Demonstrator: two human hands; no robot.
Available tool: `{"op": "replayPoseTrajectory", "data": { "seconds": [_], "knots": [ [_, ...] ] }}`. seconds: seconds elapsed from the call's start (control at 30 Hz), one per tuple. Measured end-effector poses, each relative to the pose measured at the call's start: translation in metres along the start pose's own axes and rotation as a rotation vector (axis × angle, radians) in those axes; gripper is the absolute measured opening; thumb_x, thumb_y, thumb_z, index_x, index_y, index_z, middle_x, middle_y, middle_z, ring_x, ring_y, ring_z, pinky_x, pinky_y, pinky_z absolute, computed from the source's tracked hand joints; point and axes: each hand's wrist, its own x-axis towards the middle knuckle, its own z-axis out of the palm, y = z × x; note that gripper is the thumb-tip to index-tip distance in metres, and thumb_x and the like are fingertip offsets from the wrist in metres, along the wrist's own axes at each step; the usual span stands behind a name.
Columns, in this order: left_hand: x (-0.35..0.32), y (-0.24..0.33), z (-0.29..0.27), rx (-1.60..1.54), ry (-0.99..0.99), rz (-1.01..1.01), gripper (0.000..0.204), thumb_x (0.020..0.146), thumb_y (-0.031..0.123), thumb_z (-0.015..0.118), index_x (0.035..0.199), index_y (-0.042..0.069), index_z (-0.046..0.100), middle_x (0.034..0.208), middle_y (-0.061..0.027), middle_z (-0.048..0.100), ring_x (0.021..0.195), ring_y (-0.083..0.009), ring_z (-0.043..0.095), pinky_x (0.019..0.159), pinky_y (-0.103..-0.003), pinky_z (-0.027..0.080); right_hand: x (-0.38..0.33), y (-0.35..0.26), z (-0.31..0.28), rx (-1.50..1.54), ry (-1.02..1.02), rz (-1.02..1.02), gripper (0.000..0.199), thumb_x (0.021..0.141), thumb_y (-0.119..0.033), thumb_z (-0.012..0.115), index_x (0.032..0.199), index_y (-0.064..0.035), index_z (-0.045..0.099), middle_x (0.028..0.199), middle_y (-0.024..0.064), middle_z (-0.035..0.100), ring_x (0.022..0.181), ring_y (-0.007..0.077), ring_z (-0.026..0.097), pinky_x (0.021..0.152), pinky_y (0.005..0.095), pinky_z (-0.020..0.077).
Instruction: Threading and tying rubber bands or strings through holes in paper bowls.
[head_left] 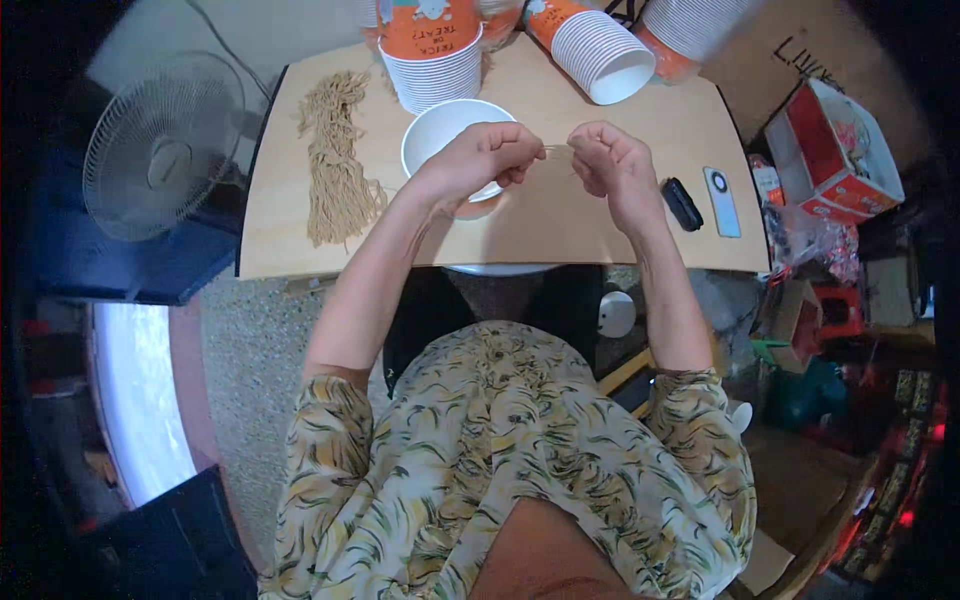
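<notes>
A short length of tan string (557,149) is stretched between my two hands above the table. My left hand (488,160) pinches its left end, fingers closed. On the other side my right hand (614,168) is closed on the string too, thumb and forefinger together. Partly under my left hand is a white round paper tub (425,132), with a strip of orange at its near side. To the left, a long loose bundle of tan strings (340,180) lies on the table.
Nested orange-and-white paper tubs (432,75) stand at the back, and another stack (600,60) lies on its side. A black case (682,204) and a phone (721,202) lie at right. Beyond the table are a fan (165,150) and a red-and-white box (840,150).
</notes>
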Motion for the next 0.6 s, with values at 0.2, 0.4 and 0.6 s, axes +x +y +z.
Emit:
{"op": "replayPoseTrajectory", "data": {
  "seconds": [0.2, 0.4, 0.6],
  "knots": [
    [-0.004, 0.004, 0.011, -0.020, 0.095, 0.040, 0.023, 0.099, 0.025, 0.056, 0.095, 0.004, 0.063, 0.072, 0.0038, 0.054, 0.062, -0.0039, 0.046, 0.056, -0.019, 0.036, -0.004, 0.000, -0.012, 0.038, -0.047, 0.007, 0.033, 0.101, -0.027, 0.045, 0.111, -0.0003, 0.061, 0.062, -0.0038, 0.043, 0.053, 0.0046, 0.036, 0.046, 0.0211, 0.0302],
    [0.002, -0.007, 0.018, -0.073, 0.156, 0.043, 0.022, 0.099, 0.024, 0.056, 0.095, 0.004, 0.063, 0.071, 0.0034, 0.054, 0.062, -0.0043, 0.047, 0.057, -0.019, 0.037, -0.006, 0.012, -0.014, 0.005, -0.102, -0.053, 0.034, 0.101, -0.031, 0.048, 0.110, -0.0032, 0.066, 0.063, -0.0058, 0.041, 0.053, 0.0032, 0.033, 0.047, 0.0218, 0.0277],
    [-0.001, -0.001, 0.021, 0.063, 0.131, 0.017, 0.024, 0.099, 0.026, 0.057, 0.099, 0.003, 0.064, 0.074, 0.0028, 0.057, 0.064, -0.0037, 0.050, 0.058, -0.018, 0.039, -0.001, 0.019, -0.021, -0.236, -0.009, -0.237, 0.015, 0.093, -0.015, 0.064, 0.094, -0.0007, 0.069, 0.069, -0.0049, 0.054, 0.063, 0.0025, 0.046, 0.057, 0.0214, 0.0405]
  ]
}}
